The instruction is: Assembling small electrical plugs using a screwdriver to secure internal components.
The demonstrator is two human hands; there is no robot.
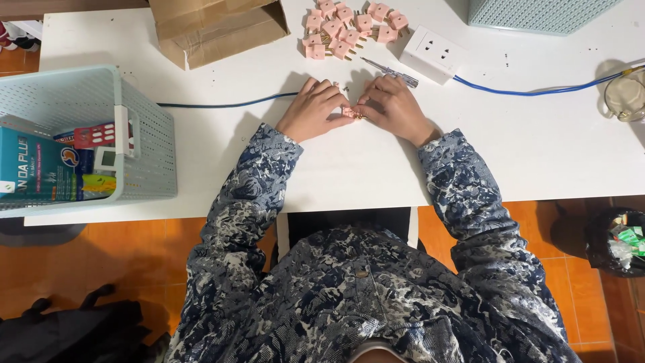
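Observation:
My left hand (314,107) and my right hand (393,106) meet at the middle of the white table (524,148). Together they pinch a small pink plug part with brass pins (354,113), which the fingers mostly hide. Just beyond my right hand lies a screwdriver with a clear handle (393,71). Further back is a pile of several pink plugs (349,27). A white socket block (433,54) sits to the right of the pile, with a blue cable (537,91) running off to the right.
A pale blue plastic basket (144,134) with boxes and small packs stands at the table's left edge. A brown cardboard box (215,27) lies at the back, another pale blue basket (537,13) at the back right. A black bin (615,238) stands on the orange floor.

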